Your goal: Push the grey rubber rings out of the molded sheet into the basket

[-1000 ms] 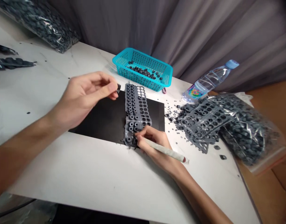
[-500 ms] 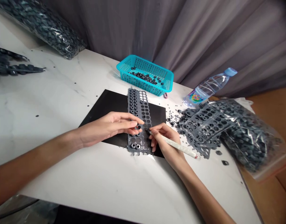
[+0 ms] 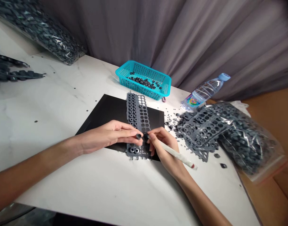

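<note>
My left hand (image 3: 118,135) is closed in a pinch on a small black rubber cup-shaped part (image 3: 138,136), over the lower part of a dark grey rubber sheet (image 3: 144,117). The sheet has rows of round parts along its left side and open round holes along its right. My right hand (image 3: 165,142) grips a pale pen-like stick (image 3: 177,154) with a red mark near its rear end. Its front end, close to the left fingertips, is partly hidden by the fingers and dark material. Beneath the sheet lies a black board (image 3: 97,113).
A turquoise basket (image 3: 144,91) behind the board holds small black parts. To the right are a plastic bottle (image 3: 205,92), a pile of punched rubber sheets (image 3: 202,128) and a filled clear bag (image 3: 249,144). Another filled bag (image 3: 45,34) lies at the back left.
The view has shifted slightly. My fingertips have drawn closer together, and the small rubber part now shows more plainly between the left fingers. The stick stays in my right hand.
</note>
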`<action>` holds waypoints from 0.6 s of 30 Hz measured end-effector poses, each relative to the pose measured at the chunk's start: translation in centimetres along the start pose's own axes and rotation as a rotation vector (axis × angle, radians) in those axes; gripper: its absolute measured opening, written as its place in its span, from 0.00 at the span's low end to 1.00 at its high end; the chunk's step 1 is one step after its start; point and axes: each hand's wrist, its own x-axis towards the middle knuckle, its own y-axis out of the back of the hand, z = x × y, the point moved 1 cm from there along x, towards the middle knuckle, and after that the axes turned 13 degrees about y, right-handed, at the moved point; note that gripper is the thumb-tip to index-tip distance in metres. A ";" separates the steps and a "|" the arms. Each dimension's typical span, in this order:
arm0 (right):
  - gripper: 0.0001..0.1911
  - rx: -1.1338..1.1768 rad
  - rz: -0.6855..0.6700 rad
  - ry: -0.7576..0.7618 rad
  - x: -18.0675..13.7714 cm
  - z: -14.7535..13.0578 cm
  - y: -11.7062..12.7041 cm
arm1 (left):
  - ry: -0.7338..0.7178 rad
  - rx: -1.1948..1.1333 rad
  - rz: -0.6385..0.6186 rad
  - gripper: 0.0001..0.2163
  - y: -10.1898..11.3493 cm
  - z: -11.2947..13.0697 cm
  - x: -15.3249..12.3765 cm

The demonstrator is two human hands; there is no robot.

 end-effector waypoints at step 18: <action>0.06 -0.370 -0.186 0.441 0.0 -1.6 0.6 | -0.045 0.111 0.036 0.19 -0.2 -1.3 1.0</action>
